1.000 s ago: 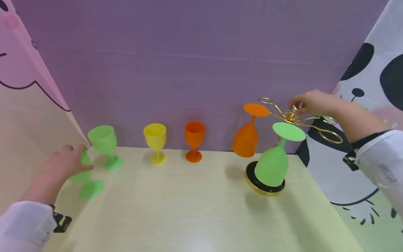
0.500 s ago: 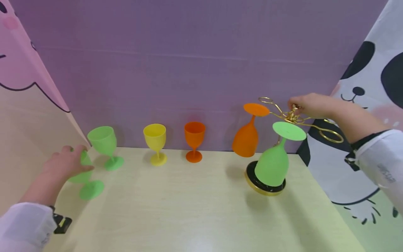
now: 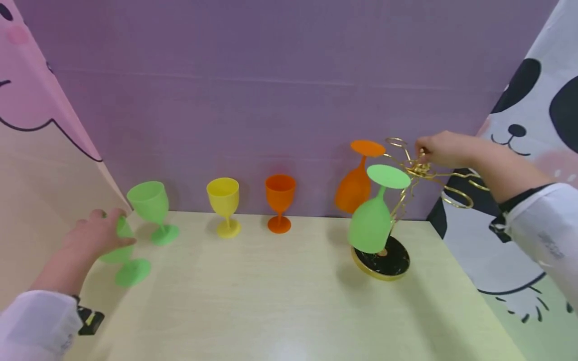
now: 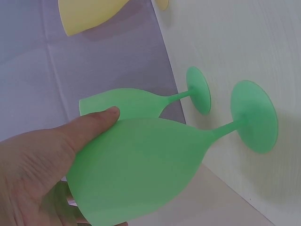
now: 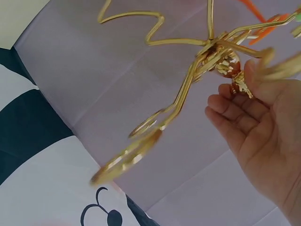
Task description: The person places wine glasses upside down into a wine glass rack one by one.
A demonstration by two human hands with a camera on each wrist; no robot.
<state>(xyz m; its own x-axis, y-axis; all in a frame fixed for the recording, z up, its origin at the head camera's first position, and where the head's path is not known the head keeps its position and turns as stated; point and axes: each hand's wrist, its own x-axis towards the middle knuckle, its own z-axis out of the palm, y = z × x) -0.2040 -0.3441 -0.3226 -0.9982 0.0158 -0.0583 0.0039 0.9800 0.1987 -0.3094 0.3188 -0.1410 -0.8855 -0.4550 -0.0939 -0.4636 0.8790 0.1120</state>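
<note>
Green goblet (image 4: pixel 141 169), upright and held by the left grip (image 3: pixel 96 233), stands well left of the gold goblet rack (image 3: pixel 419 171) the right grip (image 3: pixel 444 149) pinches.

Faint lettering (image 3: pixel 552 246) on the right sleeve (image 3: pixel 533 225) is too blurred to read.

You can pass across the front of the table (image 3: pixel 253 306); at the back, the yellow cup (image 3: pixel 224 196) and upright orange cup (image 3: pixel 280 193) obstruct you, and rightward, the rack (image 3: pixel 418 171).

This looks like a draped booth; purple cloth (image 3: pixel 271 100) backs a pale table (image 3: pixel 271 296); cartoon-printed sheets (image 3: pixel 492 265) flank it.
</note>
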